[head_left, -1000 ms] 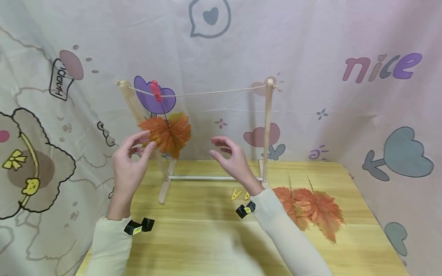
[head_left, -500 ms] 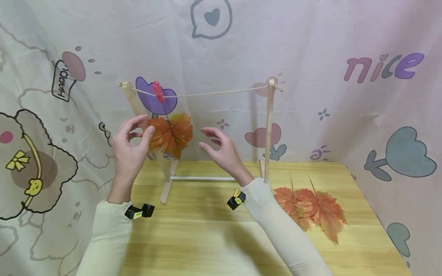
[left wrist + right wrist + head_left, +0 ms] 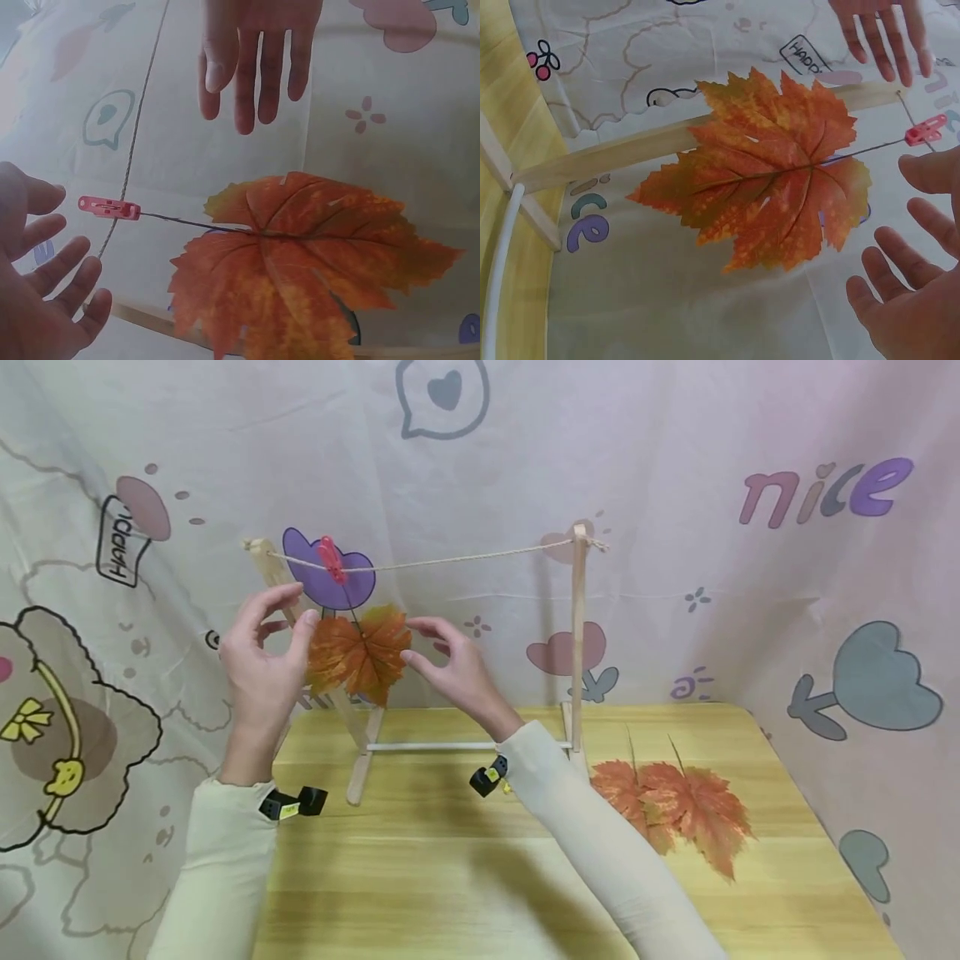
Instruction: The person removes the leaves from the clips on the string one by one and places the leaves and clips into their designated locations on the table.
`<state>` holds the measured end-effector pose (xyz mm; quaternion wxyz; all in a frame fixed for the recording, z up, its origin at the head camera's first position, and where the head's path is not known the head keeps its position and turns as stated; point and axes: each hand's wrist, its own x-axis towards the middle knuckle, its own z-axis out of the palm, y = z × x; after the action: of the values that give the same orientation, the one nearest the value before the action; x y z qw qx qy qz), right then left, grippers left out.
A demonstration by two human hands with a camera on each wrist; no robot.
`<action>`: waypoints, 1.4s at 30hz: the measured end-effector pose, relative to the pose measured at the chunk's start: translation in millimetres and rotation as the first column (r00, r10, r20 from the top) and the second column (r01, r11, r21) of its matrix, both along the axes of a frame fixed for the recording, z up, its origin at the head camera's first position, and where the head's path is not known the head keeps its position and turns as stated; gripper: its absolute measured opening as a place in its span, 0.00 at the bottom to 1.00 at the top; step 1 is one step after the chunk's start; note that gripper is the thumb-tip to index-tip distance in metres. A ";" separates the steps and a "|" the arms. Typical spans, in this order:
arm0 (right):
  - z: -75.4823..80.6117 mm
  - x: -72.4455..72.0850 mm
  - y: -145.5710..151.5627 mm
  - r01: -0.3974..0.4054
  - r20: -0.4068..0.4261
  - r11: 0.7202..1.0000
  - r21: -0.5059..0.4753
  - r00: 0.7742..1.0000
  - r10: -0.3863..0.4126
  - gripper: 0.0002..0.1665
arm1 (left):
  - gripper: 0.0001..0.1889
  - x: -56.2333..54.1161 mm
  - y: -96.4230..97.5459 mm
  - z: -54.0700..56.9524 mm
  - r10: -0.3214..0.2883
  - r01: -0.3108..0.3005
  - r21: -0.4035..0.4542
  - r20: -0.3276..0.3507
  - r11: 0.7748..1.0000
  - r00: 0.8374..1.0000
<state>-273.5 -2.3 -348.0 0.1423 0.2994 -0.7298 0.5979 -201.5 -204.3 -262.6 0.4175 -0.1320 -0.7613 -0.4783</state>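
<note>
An orange maple leaf [image 3: 363, 652] hangs by its thin stem from a pink clothespin [image 3: 331, 560], which is clipped on a rope [image 3: 457, 560]. My left hand [image 3: 258, 652] is raised at the leaf's left side, fingers loosely bent and holding nothing. On the other side is my right hand [image 3: 453, 664], its fingertips overlapping the leaf's edge in the head view. The right wrist view shows a gap between the spread right fingers [image 3: 889, 266] and the leaf. In the left wrist view the left fingers [image 3: 64, 266] are near the clothespin [image 3: 109, 208], apart from it.
The rope is strung between two wooden posts [image 3: 578, 635] joined low down by a white rod [image 3: 435, 746]. Orange leaves [image 3: 697, 810] lie on the table [image 3: 390, 877] at right. A yellow clip [image 3: 507, 787] is mostly hidden by the right wrist. A printed curtain surrounds the table.
Both hands have risen. The right hand has also moved left, up to the hanging leaf's right edge. The leaf and clothespin stay on the rope.
</note>
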 end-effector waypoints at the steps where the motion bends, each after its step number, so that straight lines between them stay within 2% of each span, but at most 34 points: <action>1: 1.4 -1.0 -1.7 0.000 0.005 1.000 0.002 1.000 0.000 0.26 | 0.15 -5.5 -2.8 -0.7 0.009 -0.009 -0.010 -0.003 1.000 1.000; 7: 11.3 -6.1 -16.1 0.031 -0.011 0.998 0.048 0.999 -0.030 0.26 | 0.16 -35.2 -18.3 0.8 0.056 -0.059 -0.054 -0.052 0.997 0.997; 13: 18.6 -13.1 -21.9 0.062 -0.035 0.993 0.097 0.998 -0.059 0.27 | 0.15 -47.7 -11.1 14.5 0.060 -0.066 -0.058 -0.104 0.996 0.993; 18: 20.3 -19.2 -23.9 0.068 -0.003 0.991 0.114 0.998 -0.068 0.27 | 0.15 -58.5 -7.1 18.9 0.043 -0.050 -0.096 -0.078 0.994 0.996; 21: 23.3 -21.3 -29.2 0.054 0.035 0.992 0.115 0.998 -0.058 0.27 | 0.16 -62.0 -7.7 20.6 0.030 -0.035 -0.137 -0.038 0.990 0.999; 24: 27.8 -25.2 -39.1 0.034 0.053 0.992 0.123 0.998 -0.041 0.28 | 0.17 -63.7 -9.7 23.5 0.032 -0.037 -0.179 -0.027 0.983 0.999; 27: 31.2 -29.7 -48.0 0.025 0.042 0.990 0.138 0.999 -0.032 0.28 | 0.18 -66.5 -9.9 27.1 0.037 -0.042 -0.230 -0.027 0.972 0.999; 30: 32.4 -31.9 -59.2 0.036 0.023 0.990 0.138 0.999 -0.039 0.26 | 0.19 -68.5 -11.9 30.3 0.037 -0.032 -0.291 0.012 0.956 0.999; 36: 29.7 -33.4 -67.3 0.076 0.042 0.991 0.110 0.996 -0.081 0.19 | 0.19 -72.3 -9.3 32.9 0.034 0.009 -0.366 0.112 0.931 0.993; 39: 27.7 -33.4 -69.4 0.080 0.032 0.994 0.072 0.996 -0.082 0.13 | 0.18 -71.4 -9.9 35.3 0.049 0.007 -0.395 0.133 0.919 0.990; 42: 26.3 -34.3 -71.3 0.084 -0.002 0.996 0.038 0.996 -0.084 0.08 | 0.17 -71.4 -11.5 39.1 0.051 0.005 -0.426 0.119 0.905 0.992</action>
<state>-307.8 -73.6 -321.7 0.1616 0.2712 -0.7531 0.5772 -272.8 -215.8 -223.5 0.3348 -0.1801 -0.8738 -0.3033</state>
